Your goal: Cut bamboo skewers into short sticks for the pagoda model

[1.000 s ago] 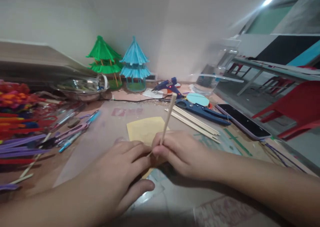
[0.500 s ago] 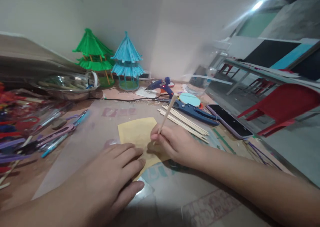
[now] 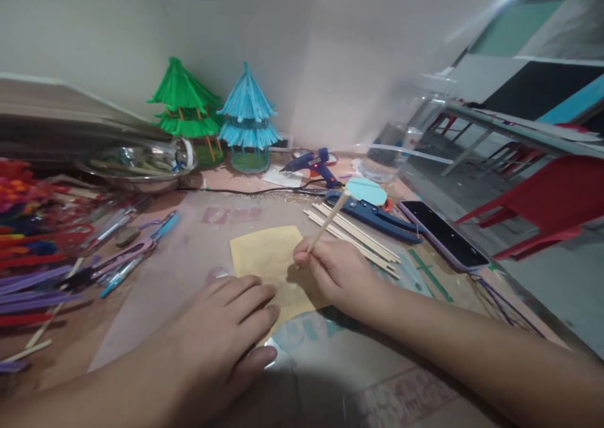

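Observation:
My right hand [image 3: 337,270] is closed around a thin wooden stick [image 3: 330,219], which tilts up and to the right. The stick's lower end is near a piece of yellow sandpaper-like sheet [image 3: 264,248], partly hidden by my fingers. Lying flat with fingers stretched, my left hand [image 3: 236,318] rests over the sheet's lower left edge. Several more wooden sticks [image 3: 358,239] lie beyond my right hand, beside blue-handled cutters [image 3: 377,217].
Green [image 3: 184,97] and blue [image 3: 248,110] model pavilions stand by the wall. A blue glue gun [image 3: 309,162], a metal bowl [image 3: 127,173] and a light-blue disc [image 3: 365,191] sit at the back. Pink scissors [image 3: 127,252] lie left, a phone [image 3: 443,236] right.
The view has shifted slightly, so everything appears a little further right. My right hand still grips the stick, and my left hand stays flat on the sheet.

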### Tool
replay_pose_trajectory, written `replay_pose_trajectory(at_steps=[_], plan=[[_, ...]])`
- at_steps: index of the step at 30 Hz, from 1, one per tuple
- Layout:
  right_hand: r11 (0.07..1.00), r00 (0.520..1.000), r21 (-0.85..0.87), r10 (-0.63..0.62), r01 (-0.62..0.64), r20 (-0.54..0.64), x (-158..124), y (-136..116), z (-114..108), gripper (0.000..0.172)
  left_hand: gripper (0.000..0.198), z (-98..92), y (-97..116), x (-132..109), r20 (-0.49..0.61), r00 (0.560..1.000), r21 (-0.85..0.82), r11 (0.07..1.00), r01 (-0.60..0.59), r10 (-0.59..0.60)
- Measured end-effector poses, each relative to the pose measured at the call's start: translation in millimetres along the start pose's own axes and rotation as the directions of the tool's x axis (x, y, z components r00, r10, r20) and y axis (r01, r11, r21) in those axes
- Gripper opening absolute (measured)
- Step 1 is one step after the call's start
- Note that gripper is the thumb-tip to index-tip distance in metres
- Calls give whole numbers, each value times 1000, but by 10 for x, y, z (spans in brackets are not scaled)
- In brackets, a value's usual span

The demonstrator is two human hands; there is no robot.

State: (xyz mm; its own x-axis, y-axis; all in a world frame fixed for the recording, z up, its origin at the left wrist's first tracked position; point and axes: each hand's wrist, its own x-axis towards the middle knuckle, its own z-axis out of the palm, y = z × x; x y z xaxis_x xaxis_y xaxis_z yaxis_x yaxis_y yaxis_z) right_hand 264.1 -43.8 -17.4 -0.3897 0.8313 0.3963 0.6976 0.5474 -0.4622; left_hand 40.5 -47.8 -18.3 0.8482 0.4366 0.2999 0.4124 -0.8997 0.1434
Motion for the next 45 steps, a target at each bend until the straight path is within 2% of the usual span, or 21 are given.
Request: replay_pose_trajectory(at_steps=[3, 5, 9, 14, 18, 20, 23, 25, 26, 28, 30, 34, 38, 42, 45], plan=[[984, 980, 82, -169, 161, 101, -12, -72, 26, 35, 16, 15, -6, 9, 17, 1000, -30, 999, 19, -18], [960, 953, 49, -281, 277, 111, 1, -72, 55, 36, 15, 26, -6, 18, 24, 999, -28, 999, 23, -22], [948, 953, -109, -302, 299, -12, 51, 31, 95, 33, 15, 14, 11, 17, 80, 997, -18, 1000, 15, -13], [922, 915, -101, -385, 374, -118, 94, 83, 131, 32, 16, -37, 27, -14, 86, 996, -27, 1000, 16, -14], [931, 917, -52, -364, 361, -163, 122, 60, 146, 31, 17, -42, 28, -17, 83, 996, -19, 1000, 23, -21], [935, 925, -4, -350, 354, -148, 101, 37, 131, 30, 16, -26, 31, -11, 73, 997, -6, 1000, 22, -22], [910, 913, 78, -406, 407, -27, 46, 3, 86, 30, 17, 1, 36, 0, 40, 999, 30, 999, 17, -18], [907, 905, 54, -420, 418, 67, 27, 4, 58, 31, 18, 12, 38, 6, 24, 1000, 40, 999, 10, -11], [916, 912, 18, -401, 401, 84, 26, 14, 49, 32, 18, 14, 39, 10, 20, 1000, 39, 999, 8, -9], [944, 945, -48, -324, 326, 41, 34, 37, 44, 33, 18, 13, 40, 17, 30, 1000, 38, 999, 8, -9], [960, 960, -33, -279, 279, 7, 41, 47, 52, 33, 18, 6, 41, 21, 43, 999, 48, 999, 2, -4], [955, 947, 67, -295, 289, 125, 50, 34, 77, 34, 19, -12, 44, 14, 43, 999, 37, 999, -7, 6], [982, 983, -51, -179, 181, 39, 47, 40, 92, 34, 20, -10, 52, -12, 72, 997, 4, 1000, 3, -4], [948, 948, 39, -316, 315, 32, 18, 3, 110, 31, 21, 18, 52, -36, 42, 999, 18, 1000, -13, 12], [952, 952, 30, -305, 304, 30, 29, -3, 111, 33, 19, 23, 52, -33, 46, 999, 23, 1000, -11, 10]])
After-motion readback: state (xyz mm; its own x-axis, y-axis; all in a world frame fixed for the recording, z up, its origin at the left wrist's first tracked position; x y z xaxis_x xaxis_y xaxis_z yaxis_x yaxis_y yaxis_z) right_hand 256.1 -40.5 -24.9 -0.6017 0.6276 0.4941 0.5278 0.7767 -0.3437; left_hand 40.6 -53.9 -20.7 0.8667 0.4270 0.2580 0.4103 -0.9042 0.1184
